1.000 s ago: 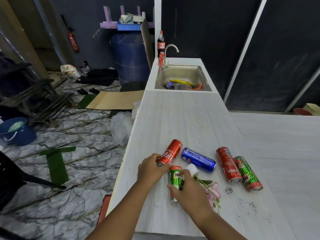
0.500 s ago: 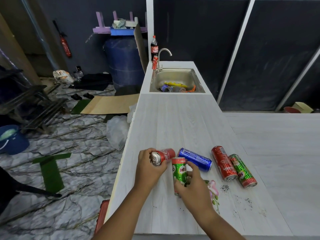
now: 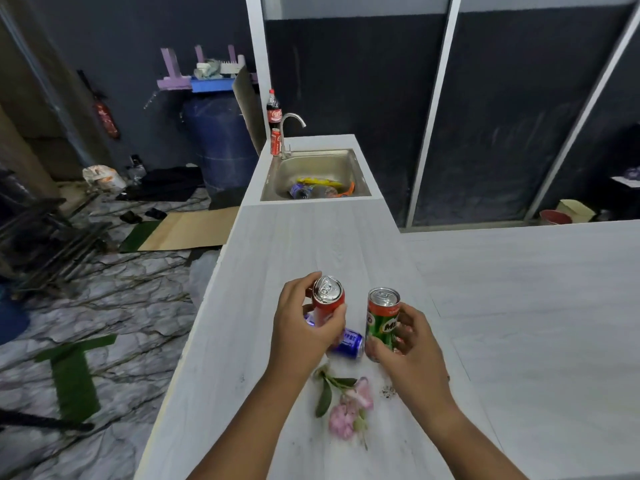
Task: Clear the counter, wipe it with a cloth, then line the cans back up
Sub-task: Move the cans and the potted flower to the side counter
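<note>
Head view. Red Coca-Cola can (image 3: 327, 301): lifted off the bench (image 3: 311, 244), upright, enclosed by the left hand (image 3: 304, 327); a second ago it was lying flat. Green Milo can (image 3: 382, 323): likewise raised and upright, gripped by the right hand (image 3: 408, 344). Blue can (image 3: 348, 342): left lying on the bench, partly hidden behind the left hand. Pink flower sprig (image 3: 346, 407) and dark crumbs (image 3: 388, 393): still on the bench. Clearing is judged begun; wiping not yet possible.
</note>
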`<action>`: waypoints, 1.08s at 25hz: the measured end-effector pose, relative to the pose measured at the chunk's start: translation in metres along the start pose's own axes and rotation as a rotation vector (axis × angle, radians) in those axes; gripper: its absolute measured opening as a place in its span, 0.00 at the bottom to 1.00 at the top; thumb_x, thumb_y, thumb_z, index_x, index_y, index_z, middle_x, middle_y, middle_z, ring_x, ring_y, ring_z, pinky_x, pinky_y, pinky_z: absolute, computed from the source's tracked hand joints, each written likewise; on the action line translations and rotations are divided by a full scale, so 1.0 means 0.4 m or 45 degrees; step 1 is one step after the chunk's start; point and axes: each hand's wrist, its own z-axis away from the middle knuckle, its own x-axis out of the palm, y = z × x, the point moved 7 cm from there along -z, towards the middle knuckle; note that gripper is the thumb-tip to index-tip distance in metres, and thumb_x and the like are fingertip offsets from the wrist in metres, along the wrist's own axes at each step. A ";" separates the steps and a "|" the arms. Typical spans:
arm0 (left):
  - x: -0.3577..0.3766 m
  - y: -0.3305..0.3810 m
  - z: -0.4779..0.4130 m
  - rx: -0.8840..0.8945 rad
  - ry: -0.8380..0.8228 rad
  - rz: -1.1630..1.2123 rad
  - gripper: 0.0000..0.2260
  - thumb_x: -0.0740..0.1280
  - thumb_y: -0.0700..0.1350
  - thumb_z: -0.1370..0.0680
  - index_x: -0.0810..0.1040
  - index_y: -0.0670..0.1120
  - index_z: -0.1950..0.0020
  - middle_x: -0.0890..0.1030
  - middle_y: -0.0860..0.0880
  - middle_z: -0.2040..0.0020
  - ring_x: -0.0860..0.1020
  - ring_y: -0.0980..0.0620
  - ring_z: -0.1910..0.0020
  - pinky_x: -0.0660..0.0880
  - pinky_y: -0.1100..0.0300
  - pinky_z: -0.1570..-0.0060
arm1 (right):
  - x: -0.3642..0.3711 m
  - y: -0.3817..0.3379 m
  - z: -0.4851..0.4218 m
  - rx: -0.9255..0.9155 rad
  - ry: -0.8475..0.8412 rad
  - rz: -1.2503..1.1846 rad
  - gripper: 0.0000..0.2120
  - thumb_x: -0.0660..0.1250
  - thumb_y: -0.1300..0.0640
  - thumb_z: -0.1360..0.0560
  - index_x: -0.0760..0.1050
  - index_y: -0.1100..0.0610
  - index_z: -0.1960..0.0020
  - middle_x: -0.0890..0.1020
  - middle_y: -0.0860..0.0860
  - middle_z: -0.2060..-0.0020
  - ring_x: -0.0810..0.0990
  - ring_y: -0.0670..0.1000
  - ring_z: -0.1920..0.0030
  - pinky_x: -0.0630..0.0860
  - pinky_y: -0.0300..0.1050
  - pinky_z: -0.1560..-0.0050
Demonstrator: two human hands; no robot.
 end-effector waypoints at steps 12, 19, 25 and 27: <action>0.640 0.108 -0.034 -0.142 -0.323 0.028 0.27 0.79 0.63 0.29 0.74 0.68 0.32 0.74 0.69 0.37 0.75 0.68 0.36 0.77 0.75 0.48 | -0.537 0.166 -0.233 0.134 0.247 0.115 0.37 0.85 0.56 0.32 0.68 0.27 0.41 0.79 0.25 0.43 0.83 0.32 0.44 0.80 0.28 0.56; 0.890 0.100 -0.032 -0.168 -0.451 0.041 0.27 0.83 0.52 0.29 0.79 0.57 0.32 0.76 0.60 0.38 0.78 0.62 0.38 0.82 0.62 0.42 | -0.749 0.295 -0.331 0.224 0.328 0.198 0.34 0.84 0.58 0.32 0.69 0.36 0.37 0.80 0.35 0.39 0.84 0.42 0.41 0.82 0.45 0.43; 1.003 0.081 -0.047 -0.214 -0.501 0.034 0.25 0.84 0.50 0.29 0.78 0.59 0.35 0.75 0.61 0.38 0.76 0.65 0.39 0.82 0.61 0.42 | -0.819 0.362 -0.376 0.256 0.303 0.214 0.34 0.84 0.57 0.31 0.68 0.39 0.35 0.80 0.35 0.38 0.84 0.43 0.39 0.78 0.39 0.45; 1.016 0.071 -0.050 -0.230 -0.501 0.024 0.26 0.83 0.51 0.29 0.77 0.60 0.35 0.75 0.63 0.38 0.76 0.67 0.38 0.81 0.62 0.42 | -0.826 0.375 -0.381 0.257 0.282 0.210 0.35 0.85 0.56 0.31 0.68 0.39 0.35 0.80 0.36 0.37 0.84 0.42 0.40 0.79 0.39 0.44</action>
